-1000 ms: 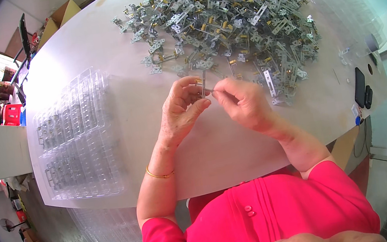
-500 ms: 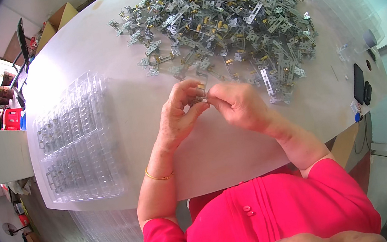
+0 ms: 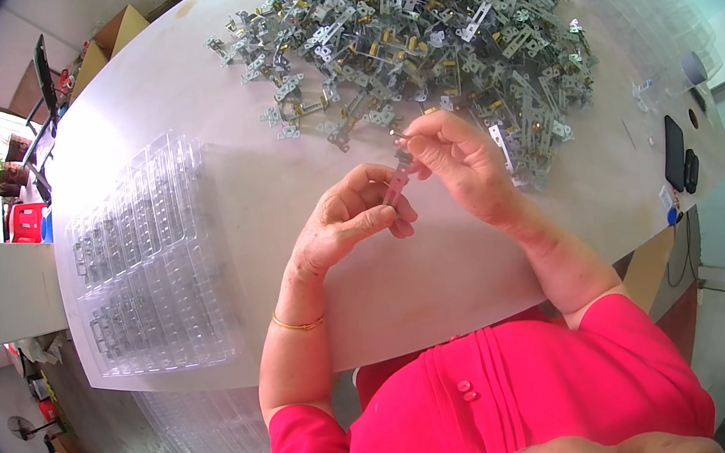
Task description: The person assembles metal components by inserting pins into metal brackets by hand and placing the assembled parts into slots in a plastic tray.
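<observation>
Between my hands is a small metal bracket (image 3: 396, 186), held tilted over the table in front of the pile. My left hand (image 3: 350, 219) has its thumb and fingers closed on the lower end of it. The fingers of my right hand (image 3: 457, 154) pinch at its upper end, where a thin metal tip shows; the exact grip is partly hidden by the fingers. Just beyond my hands lies a large heap of similar metal brackets (image 3: 410, 41), silvery with brass-coloured pieces among them.
On the left, clear plastic trays (image 3: 162, 327) with rows of pockets hold some metal parts. More clear trays (image 3: 630, 8) are stacked at the far right. A black phone (image 3: 673, 154) lies near the right edge of the white table (image 3: 375, 309).
My right hand has moved up and a little right. The bracket, closely enclosed by both hands before, now shows its length between them, and my left hand has turned slightly.
</observation>
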The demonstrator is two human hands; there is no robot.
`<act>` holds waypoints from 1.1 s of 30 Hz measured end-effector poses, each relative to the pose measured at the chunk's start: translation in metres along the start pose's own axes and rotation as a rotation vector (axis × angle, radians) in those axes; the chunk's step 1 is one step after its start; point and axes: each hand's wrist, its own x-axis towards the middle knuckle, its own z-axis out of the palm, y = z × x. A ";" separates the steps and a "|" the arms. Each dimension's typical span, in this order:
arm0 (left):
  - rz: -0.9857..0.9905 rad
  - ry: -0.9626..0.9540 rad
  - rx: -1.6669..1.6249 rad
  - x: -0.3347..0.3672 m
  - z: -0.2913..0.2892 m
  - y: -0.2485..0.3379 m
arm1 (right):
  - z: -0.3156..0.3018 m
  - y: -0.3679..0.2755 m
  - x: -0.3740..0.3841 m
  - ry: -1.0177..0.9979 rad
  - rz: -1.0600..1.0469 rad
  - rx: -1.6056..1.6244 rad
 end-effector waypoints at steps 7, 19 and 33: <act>0.044 0.079 0.052 0.001 0.008 0.001 | 0.004 -0.002 -0.003 0.026 0.058 -0.041; 0.436 0.475 0.902 0.009 0.013 -0.010 | 0.009 0.000 -0.003 0.080 0.063 -0.055; 0.500 0.826 0.759 -0.019 0.026 0.040 | 0.028 0.008 -0.023 -0.203 -0.268 -0.317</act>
